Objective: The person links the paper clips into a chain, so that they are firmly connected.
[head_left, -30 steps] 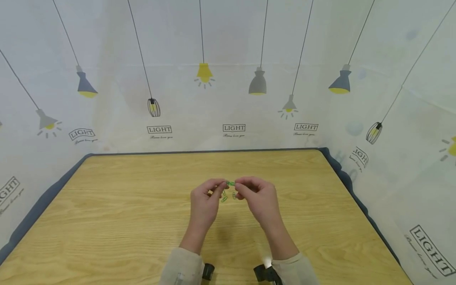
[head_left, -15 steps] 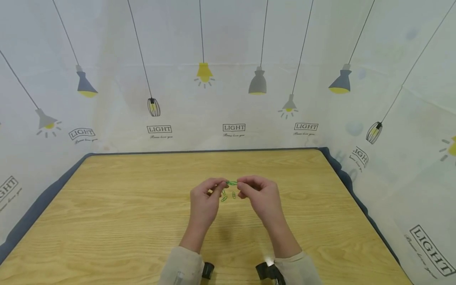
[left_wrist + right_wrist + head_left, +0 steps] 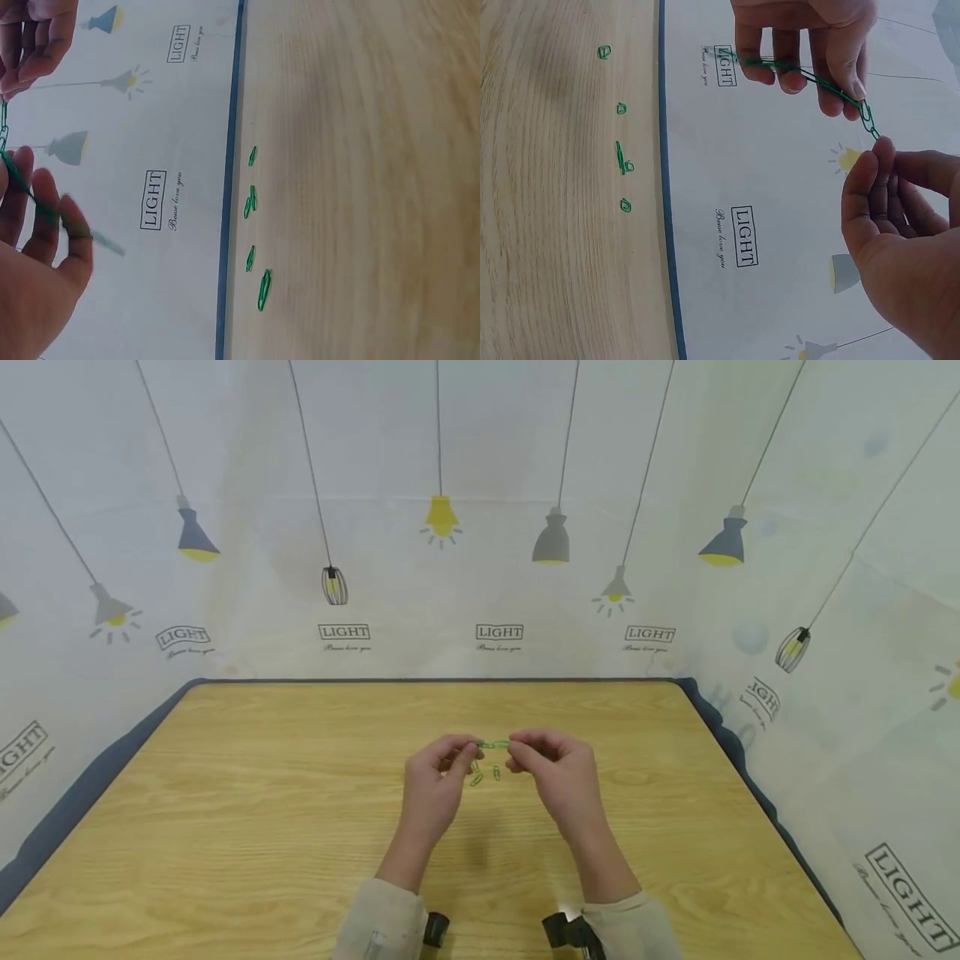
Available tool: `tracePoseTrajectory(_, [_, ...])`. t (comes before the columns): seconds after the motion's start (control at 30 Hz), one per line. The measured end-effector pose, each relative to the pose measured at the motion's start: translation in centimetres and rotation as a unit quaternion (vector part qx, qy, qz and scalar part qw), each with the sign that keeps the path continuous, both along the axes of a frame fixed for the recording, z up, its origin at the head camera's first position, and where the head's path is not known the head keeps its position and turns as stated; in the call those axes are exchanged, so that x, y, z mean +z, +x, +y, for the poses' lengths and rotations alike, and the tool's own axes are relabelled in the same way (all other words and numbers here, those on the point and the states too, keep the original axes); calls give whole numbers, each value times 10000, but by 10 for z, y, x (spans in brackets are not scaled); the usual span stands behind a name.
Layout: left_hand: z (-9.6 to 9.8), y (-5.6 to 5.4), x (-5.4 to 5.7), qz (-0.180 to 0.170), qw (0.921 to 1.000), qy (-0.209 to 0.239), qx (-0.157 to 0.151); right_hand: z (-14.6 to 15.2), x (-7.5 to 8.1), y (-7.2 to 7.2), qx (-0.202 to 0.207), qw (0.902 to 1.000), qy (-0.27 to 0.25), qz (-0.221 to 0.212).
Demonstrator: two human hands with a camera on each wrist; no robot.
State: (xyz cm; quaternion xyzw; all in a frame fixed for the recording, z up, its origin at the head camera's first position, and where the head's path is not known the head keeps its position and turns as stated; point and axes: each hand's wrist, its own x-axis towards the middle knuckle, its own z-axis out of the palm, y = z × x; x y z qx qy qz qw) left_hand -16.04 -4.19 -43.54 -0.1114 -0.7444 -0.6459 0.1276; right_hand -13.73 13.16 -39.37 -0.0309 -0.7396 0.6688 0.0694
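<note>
You hold a paperclip chain (image 3: 823, 82) above the table (image 3: 262, 827), your left hand (image 3: 435, 777) pinching it partway along, your right hand (image 3: 561, 777) pinching one end. Loose clips (image 3: 264, 290) lie on the table.

lamp-printed white walls (image 3: 390, 560) stand behind a wooden table (image 3: 285, 810).

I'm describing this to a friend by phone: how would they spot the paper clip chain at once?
Start at the wooden table; over it, the left hand and right hand nearly meet. The green paper clip chain stretches between them, pinched by both. It is linked and held up, while the other green clips lie on the table.
</note>
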Motion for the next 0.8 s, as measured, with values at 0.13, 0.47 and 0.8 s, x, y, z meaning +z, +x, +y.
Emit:
tracePoseTrajectory(0.13, [-1, 1, -1, -176, 9988, 74, -446, 0, -2, 0, -99, 9998, -15, 165])
tracePoseTrajectory(0.47, [-1, 4, 2, -286, 9954, 73, -912, -5, -3, 0, 23, 9953, 100, 962])
tracePoseTrajectory(0.8, [-1, 4, 7, -47, 9972, 107, -742, -9, -1, 3, 242, 9944, 396, 947])
